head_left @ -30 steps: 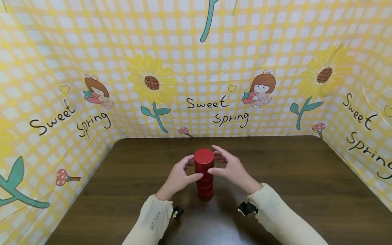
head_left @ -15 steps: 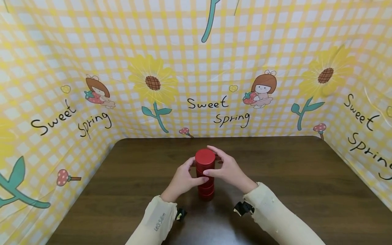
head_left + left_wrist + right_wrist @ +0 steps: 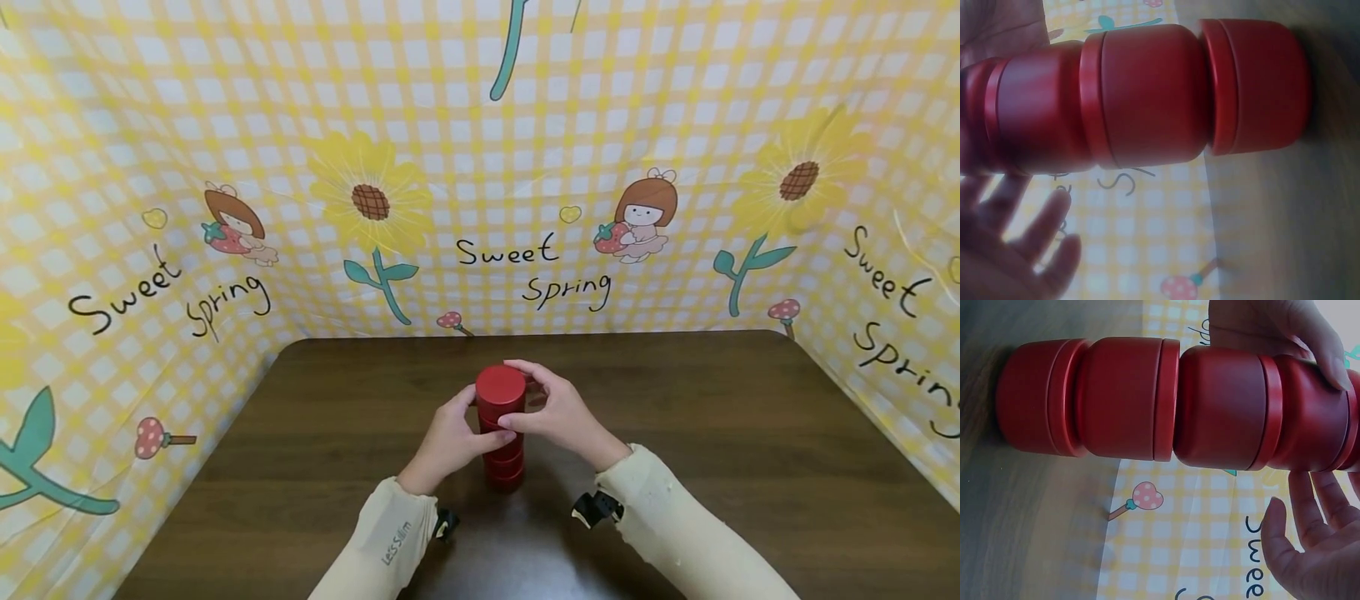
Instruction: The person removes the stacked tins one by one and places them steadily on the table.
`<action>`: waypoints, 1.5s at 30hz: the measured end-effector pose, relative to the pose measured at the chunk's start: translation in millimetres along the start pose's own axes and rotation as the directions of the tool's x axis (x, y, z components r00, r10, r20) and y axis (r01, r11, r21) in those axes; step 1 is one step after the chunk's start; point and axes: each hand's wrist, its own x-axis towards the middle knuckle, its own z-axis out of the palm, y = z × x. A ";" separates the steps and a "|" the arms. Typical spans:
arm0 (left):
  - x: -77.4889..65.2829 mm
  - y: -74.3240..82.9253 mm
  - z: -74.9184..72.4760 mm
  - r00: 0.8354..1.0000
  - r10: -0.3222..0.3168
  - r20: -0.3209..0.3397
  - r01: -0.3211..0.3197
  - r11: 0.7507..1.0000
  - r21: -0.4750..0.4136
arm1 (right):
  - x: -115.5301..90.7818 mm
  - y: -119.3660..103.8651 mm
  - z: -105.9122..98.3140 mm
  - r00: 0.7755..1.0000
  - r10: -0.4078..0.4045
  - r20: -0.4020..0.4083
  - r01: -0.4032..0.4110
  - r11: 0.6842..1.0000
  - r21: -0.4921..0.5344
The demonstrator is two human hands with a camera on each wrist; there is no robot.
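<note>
Several red lidded canisters (image 3: 501, 387) stand stacked in an upright column. The lower canisters (image 3: 1154, 94) fill the left wrist view, where the column appears sideways. My left hand (image 3: 447, 437) grips an upper canister (image 3: 1310, 412) from the left, its thumb across the front. From the right my right hand (image 3: 564, 414) holds the column slightly higher, near the top canister, thumb also in front. The two thumbs overlap the column one just above the other. Most fingertips are hidden behind the canisters in the head view.
The column stands on a dark wooden table (image 3: 315, 467). Behind and at both sides hangs a yellow checked cloth (image 3: 510, 167) printed with flowers and lettering. A black wrist device (image 3: 596, 508) sits by the right cuff.
Both hands have closed in around the column: the left moved a little right, the right a little left, and their thumbs reach farther across its front. The column stays in place.
</note>
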 end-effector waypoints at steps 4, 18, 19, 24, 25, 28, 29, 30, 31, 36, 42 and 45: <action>0.1 1.3 -1.1 1.000 -0.011 -0.012 0.011 1.000 0.005 | 0.9 -0.1 0.0 1.000 -0.004 0.004 0.003 1.000 0.020; 0.9 0.4 -0.7 0.999 -0.034 0.020 0.034 0.999 0.010 | -1.2 0.4 1.1 0.998 -0.012 -0.054 0.012 1.000 0.005; 1.1 -0.2 -0.3 0.999 -0.039 0.023 0.039 0.999 0.005 | -1.6 0.0 0.6 0.998 -0.013 -0.057 0.013 1.000 0.003; 2.1 -1.4 0.2 0.998 -0.052 0.023 0.052 0.999 -0.005 | -1.9 -1.8 -2.5 0.998 -0.024 -0.059 0.024 1.000 0.002; 2.4 -1.3 0.1 0.998 -0.058 0.024 0.059 0.998 -0.015 | -1.9 -2.2 -3.2 0.998 -0.026 -0.060 0.027 1.000 0.004; 2.6 -0.4 -0.2 0.996 -0.084 0.032 0.085 0.996 -0.027 | -2.4 -2.2 -5.4 0.998 -0.031 -0.060 0.031 1.000 0.000; 2.6 -0.5 -0.2 0.995 -0.094 0.037 0.095 0.995 -0.031 | -2.8 -2.0 -6.2 0.998 -0.031 -0.059 0.031 1.000 -0.001; 2.6 -0.3 0.0 0.994 -0.102 0.042 0.103 0.994 -0.035 | -3.4 -1.4 -7.0 0.998 -0.031 -0.057 0.030 1.000 -0.003; 2.3 0.1 -0.1 0.993 -0.112 0.045 0.114 0.993 -0.040 | -3.9 -1.3 -7.7 0.998 -0.030 -0.054 0.030 1.000 -0.006; 1.9 0.7 0.0 0.994 -0.099 0.046 0.100 0.995 -0.030 | -6.9 0.1 -12.0 0.998 -0.021 -0.053 0.020 1.000 -0.016; 2.0 0.1 0.5 0.995 -0.093 0.046 0.093 0.996 -0.003 | -10.6 1.3 -17.9 0.998 0.019 -0.066 -0.019 1.000 0.002; 2.5 1.2 0.0 0.994 -0.092 0.055 0.092 0.996 0.005 | -14.1 2.9 -21.9 0.997 0.036 -0.066 -0.035 0.999 0.010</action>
